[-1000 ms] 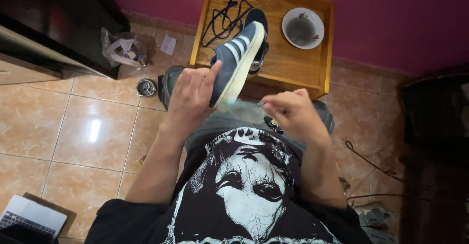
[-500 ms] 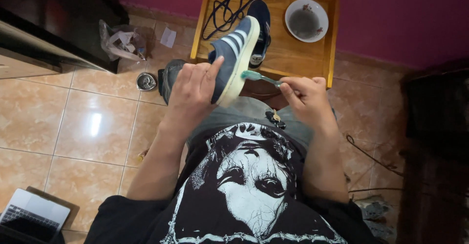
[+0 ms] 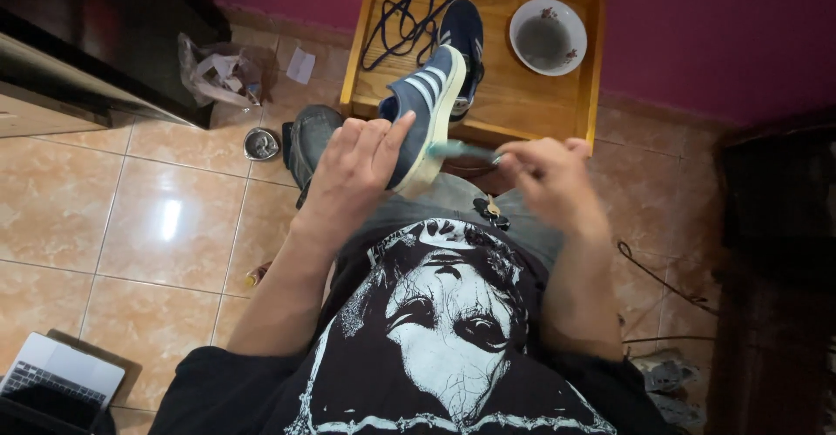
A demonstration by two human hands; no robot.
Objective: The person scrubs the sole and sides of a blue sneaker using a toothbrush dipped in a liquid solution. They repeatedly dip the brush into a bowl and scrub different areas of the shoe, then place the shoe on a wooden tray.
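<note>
Beyond the hands, a second shoe, laces and bowl crowd the table.

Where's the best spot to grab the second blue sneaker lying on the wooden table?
Probably the open collar of the second sneaker, coming from above: it lies flat on the wooden table, opening up, with the held sneaker covering its near end and the laces on its left.

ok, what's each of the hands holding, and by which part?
Left hand grips the blue sneaker by its upper side. Right hand holds a teal brush by its handle.
</note>
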